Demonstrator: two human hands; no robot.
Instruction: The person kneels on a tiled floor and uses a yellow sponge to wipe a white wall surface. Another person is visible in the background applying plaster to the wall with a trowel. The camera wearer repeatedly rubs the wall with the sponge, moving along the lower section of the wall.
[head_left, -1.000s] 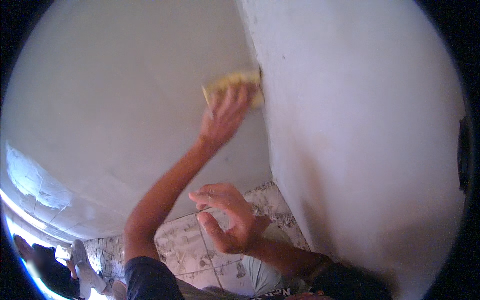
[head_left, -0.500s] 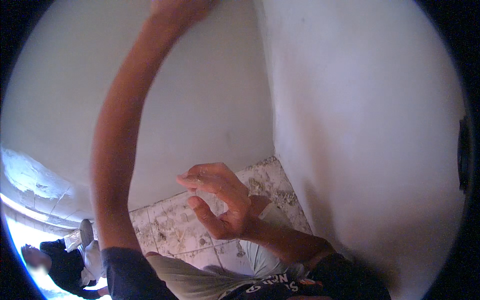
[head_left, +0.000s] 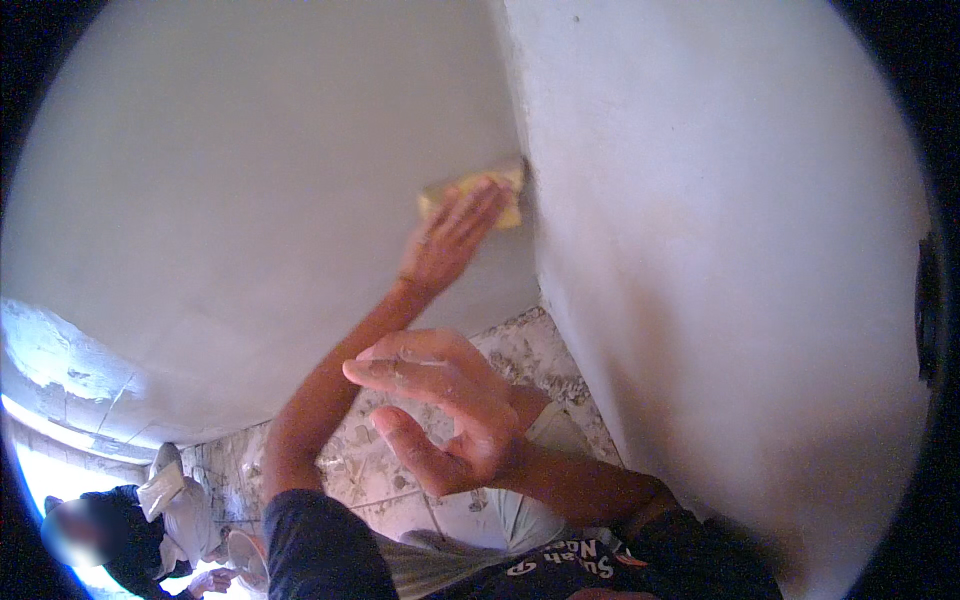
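Note:
My left hand [head_left: 449, 235] is stretched up and forward, its fingers flat over a thin yellow sheet of sandpaper [head_left: 508, 212] pressed to the grey plastered wall [head_left: 300, 150]. The sandpaper's right end lies at the inner corner, where this wall meets the paler right wall [head_left: 730, 200]. Lower down and closer, my right hand [head_left: 450, 410] hangs in the air with thumb and fingers apart and curved. Nothing is in it, and pale dust coats its fingers.
Dirty, splattered floor tiles [head_left: 350, 460] run below the wall. At the lower left a person in dark top and light trousers [head_left: 125, 530] has a hand by a pale bucket [head_left: 247, 558]. A dark object [head_left: 928, 310] sits at the right rim.
My left hand has come down from the top edge toward the corner, bringing the yellow sandpaper into view. My right hand has barely shifted. The bucket now shows by the other person.

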